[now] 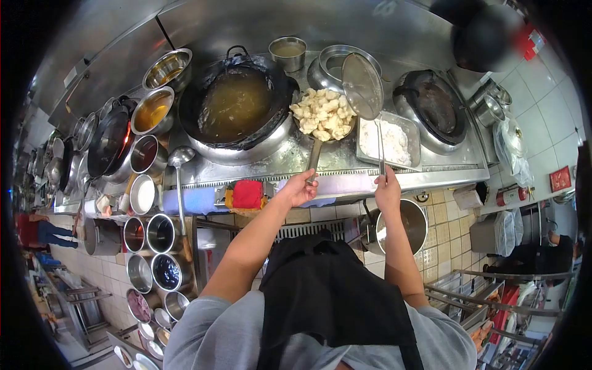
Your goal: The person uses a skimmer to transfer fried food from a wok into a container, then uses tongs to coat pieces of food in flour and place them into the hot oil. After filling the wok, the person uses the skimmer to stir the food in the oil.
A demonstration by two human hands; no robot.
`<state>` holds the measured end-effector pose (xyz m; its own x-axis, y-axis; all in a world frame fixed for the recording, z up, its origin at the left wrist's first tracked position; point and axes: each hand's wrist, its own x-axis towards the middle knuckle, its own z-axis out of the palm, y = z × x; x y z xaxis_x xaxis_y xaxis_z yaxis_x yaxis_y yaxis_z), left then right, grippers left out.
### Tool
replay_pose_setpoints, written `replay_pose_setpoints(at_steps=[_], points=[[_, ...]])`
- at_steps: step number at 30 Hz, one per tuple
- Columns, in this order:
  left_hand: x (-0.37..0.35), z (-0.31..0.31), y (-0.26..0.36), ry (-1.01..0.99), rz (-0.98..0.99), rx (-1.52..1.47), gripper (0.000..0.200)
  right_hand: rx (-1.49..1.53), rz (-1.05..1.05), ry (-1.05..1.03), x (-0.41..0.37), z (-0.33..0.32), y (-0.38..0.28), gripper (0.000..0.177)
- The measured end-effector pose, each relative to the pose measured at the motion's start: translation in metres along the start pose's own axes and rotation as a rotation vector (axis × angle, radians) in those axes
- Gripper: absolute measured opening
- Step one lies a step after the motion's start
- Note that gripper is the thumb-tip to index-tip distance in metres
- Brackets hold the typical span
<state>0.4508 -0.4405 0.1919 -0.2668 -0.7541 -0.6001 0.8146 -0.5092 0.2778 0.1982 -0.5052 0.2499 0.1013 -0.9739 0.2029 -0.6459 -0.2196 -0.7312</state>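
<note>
My left hand [300, 190] is closed round the handle of a ladle-like strainer [316, 152] heaped with pale, lumpy battered pieces [323, 115]. The heap hides most of its bowl. In my right hand [387, 192] is the long handle of a round mesh skimmer [362, 86], its disc raised above a metal tray [419, 145] of white powder [388, 143]. Left of the heaped strainer sits a large black wok [191, 117] holding cloudy, yellowish oil [239, 102].
A second wok [435, 105] stands at the right. Behind are a metal pot [287, 54] and a wide basin [327, 68]. A long ladle [181, 157] leans at the left beside several metal containers. Folded red cloth [248, 195] lies on the counter's front edge. Below is a large pot [414, 228].
</note>
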Motion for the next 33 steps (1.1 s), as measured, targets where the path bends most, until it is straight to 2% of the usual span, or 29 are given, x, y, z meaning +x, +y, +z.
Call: replay_pose_setpoints(at_steps=[2,4,6,8,10,15,21,23,25,28,30,33], points=[[0.003,0.005,0.001,0.003,-0.024,0.004,0.021,0.054,0.025,-0.001,0.006,0.005,0.009,0.033],[0.011,0.013,0.005,0.156,-0.026,0.026,0.019,0.106,0.054,-0.002,0.009,0.006,0.016,0.033],[0.025,0.010,0.011,0.128,-0.026,-0.002,0.018,0.585,0.406,-0.127,0.008,-0.006,-0.012,0.032],[0.032,0.007,0.011,0.098,-0.030,-0.038,0.017,0.603,0.410,-0.118,0.012,-0.007,-0.014,0.031],[0.027,0.003,0.008,-0.034,-0.049,-0.108,0.017,0.623,0.416,-0.114,0.015,-0.007,-0.009,0.029],[0.000,-0.004,-0.002,-0.054,-0.088,-0.186,0.016,0.681,0.415,-0.087,0.021,-0.012,-0.008,0.025],[-0.043,-0.014,-0.011,-0.012,-0.094,-0.149,0.017,0.743,0.401,-0.153,0.045,-0.002,-0.026,0.029],[-0.055,-0.019,-0.013,-0.027,-0.143,-0.216,0.018,0.686,0.387,-0.182,0.063,0.009,-0.034,0.031],[-0.063,-0.025,-0.017,-0.042,-0.157,-0.218,0.019,0.479,0.311,-0.283,0.085,0.022,-0.047,0.032],[-0.077,-0.025,-0.027,0.002,-0.153,-0.216,0.020,0.357,0.213,-0.291,0.125,0.081,-0.028,0.036],[-0.082,-0.024,-0.031,0.014,-0.152,-0.208,0.020,-0.024,-0.050,-0.170,0.135,0.106,-0.042,0.028],[-0.090,-0.025,-0.033,0.015,-0.152,-0.209,0.020,-0.039,0.077,-0.172,0.122,0.122,-0.080,0.034]])
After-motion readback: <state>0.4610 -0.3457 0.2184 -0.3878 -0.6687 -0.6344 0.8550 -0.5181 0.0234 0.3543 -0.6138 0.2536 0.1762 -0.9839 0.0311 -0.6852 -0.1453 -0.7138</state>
